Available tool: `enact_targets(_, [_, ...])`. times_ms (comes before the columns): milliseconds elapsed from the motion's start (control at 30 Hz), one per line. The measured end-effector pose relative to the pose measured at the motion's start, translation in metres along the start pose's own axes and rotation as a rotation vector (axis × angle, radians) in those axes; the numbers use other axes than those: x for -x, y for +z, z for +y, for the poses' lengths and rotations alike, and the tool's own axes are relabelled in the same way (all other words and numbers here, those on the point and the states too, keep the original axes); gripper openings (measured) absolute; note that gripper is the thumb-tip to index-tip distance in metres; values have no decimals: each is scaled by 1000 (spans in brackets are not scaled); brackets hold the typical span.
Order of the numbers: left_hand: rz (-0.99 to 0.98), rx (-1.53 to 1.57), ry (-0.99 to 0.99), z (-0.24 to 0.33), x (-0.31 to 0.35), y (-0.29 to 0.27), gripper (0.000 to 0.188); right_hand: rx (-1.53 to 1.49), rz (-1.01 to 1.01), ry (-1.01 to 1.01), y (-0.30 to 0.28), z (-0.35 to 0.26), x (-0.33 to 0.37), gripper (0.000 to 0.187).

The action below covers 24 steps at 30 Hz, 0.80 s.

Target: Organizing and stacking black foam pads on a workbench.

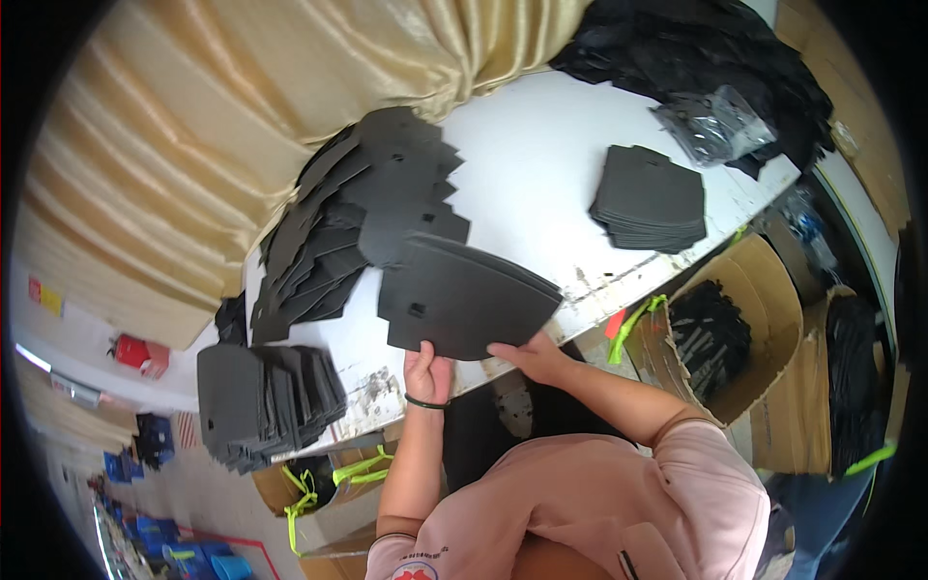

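Between my hands, at the front edge of the white table (512, 145), is a small stack of flat black panels (474, 300) with curved edges and a small cut-out. My left hand (426, 375) grips its lower left edge, thumb on top. At the lower right edge my right hand (534, 358) pinches it with the thumb above; the fingers underneath are hidden. Just behind lies a fanned heap of similar black panels (396, 184), partly overlapped by the held ones.
A stacked pile of black panels (261, 406) overhangs the table's left end. Another neat stack (652, 198) sits to the right, near a clear plastic bag (720, 126) and black sheeting (696, 48). Cardboard boxes (764, 290) stand right of the table. A gold curtain (222, 106) hangs behind.
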<state>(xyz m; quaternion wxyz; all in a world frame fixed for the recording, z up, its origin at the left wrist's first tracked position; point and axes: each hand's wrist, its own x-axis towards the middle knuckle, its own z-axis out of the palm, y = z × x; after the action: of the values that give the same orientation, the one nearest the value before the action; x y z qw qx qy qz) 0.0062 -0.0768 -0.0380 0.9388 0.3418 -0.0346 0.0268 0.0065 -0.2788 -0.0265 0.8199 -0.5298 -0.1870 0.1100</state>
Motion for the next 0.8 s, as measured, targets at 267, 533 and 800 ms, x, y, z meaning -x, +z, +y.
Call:
enact_targets(267, [253, -193, -128, 28, -4, -44, 33, 1246, 591, -835, -100, -178, -42, 45])
enact_targets(533, [438, -190, -72, 63, -46, -62, 25, 2069, 498, 44, -239, -117, 3, 90])
enact_targets(800, [344, -935, 648, 141, -122, -56, 22, 1153, 433, -167, -145, -110, -131, 34])
